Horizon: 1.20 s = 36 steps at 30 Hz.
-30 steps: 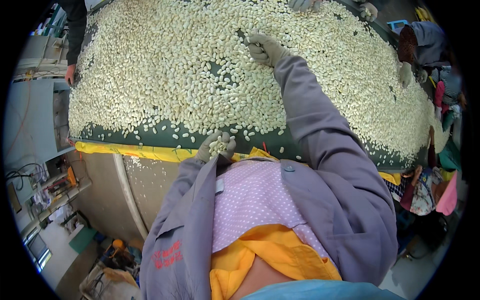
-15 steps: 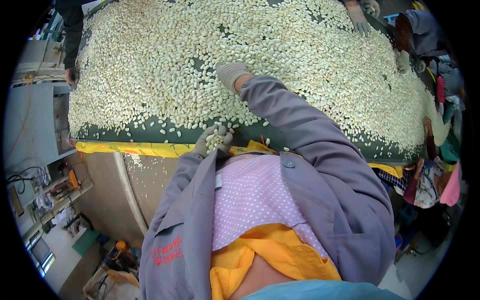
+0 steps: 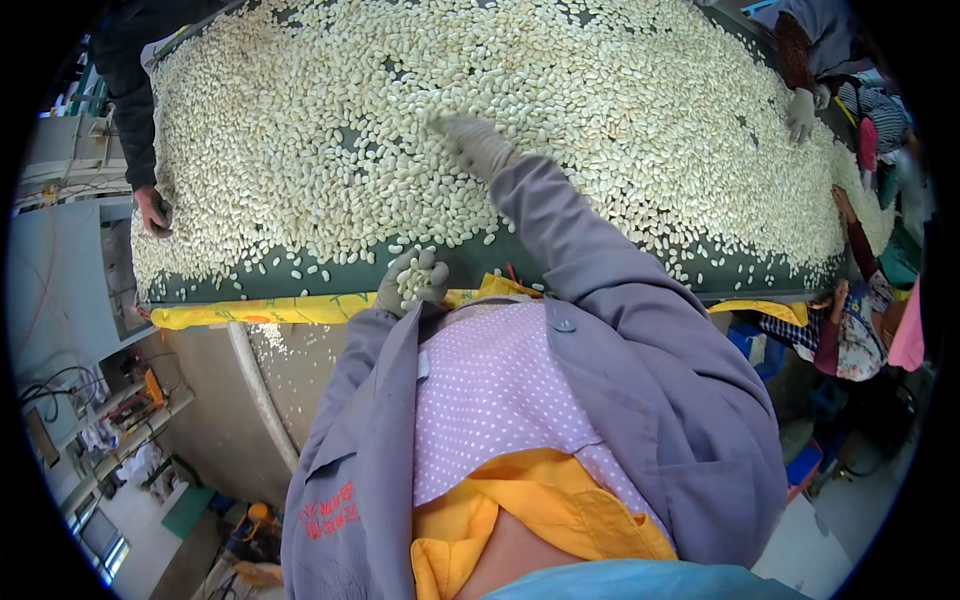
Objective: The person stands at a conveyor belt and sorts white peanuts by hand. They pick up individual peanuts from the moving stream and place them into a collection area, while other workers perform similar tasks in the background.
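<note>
My left hand [image 3: 388, 297], in a grey glove, is cupped around a small heap of white beans [image 3: 416, 277] at the near edge of the table. A thick layer of the same pale beans [image 3: 330, 180] covers the dark green tabletop [image 3: 345, 272]. Out over the middle of this layer reaches my right hand [image 3: 478, 143], gloved in light grey, its fingertips down at the beans. Motion smears those fingers, so whether they grip a bean is hidden.
Yellow sheeting [image 3: 250, 310] runs along the near table edge. A co-worker's hand [image 3: 152, 210] rests at the left rim; another person's gloved hand [image 3: 801, 115] is at the far right. More people stand along the right side. Spilled beans [image 3: 272, 335] dot the floor.
My right hand has gone from a closed fist to a blurred reach over the beans. The left still cups its beans. The co-worker's hand at left appears lower in view.
</note>
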Each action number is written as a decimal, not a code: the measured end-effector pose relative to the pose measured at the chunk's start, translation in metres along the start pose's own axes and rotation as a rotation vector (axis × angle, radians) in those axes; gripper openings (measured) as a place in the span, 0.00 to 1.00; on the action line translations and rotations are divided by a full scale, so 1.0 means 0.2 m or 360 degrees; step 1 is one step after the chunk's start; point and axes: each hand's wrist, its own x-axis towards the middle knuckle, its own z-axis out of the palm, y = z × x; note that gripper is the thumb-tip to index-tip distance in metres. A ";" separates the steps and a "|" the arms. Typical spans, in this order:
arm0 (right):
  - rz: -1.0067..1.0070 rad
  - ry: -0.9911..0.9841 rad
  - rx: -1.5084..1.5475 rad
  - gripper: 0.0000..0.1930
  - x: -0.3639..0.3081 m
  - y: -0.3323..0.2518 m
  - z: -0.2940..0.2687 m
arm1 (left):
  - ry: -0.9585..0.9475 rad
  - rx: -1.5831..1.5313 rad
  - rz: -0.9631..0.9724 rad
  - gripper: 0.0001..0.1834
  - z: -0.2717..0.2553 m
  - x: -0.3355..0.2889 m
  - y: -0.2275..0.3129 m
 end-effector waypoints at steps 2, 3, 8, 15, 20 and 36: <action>-0.0159 0.0138 0.0551 0.14 0.06 0.12 -0.36 | 0.0023 0.0061 0.0028 0.17 0.00 0.01 -0.02; -0.0257 0.0194 0.0818 0.15 0.09 0.19 -0.54 | -0.0003 0.0066 0.0023 0.17 0.01 0.03 -0.03; -0.0240 0.0561 0.0981 0.16 -0.07 0.51 -0.94 | -0.0069 0.0078 0.0034 0.15 -0.01 0.11 -0.08; -0.0482 -0.0042 0.0352 0.12 -0.27 0.74 -0.42 | 0.0007 -0.0005 0.0017 0.17 0.02 0.17 -0.15; -0.0774 0.0183 -0.0359 0.16 -0.09 0.48 -0.50 | -0.0040 0.0050 0.0035 0.17 0.02 0.22 -0.20; -0.0684 0.0039 -0.1755 0.20 0.30 0.18 -0.54 | -0.0095 -0.0196 -0.0074 0.18 -0.01 0.39 -0.35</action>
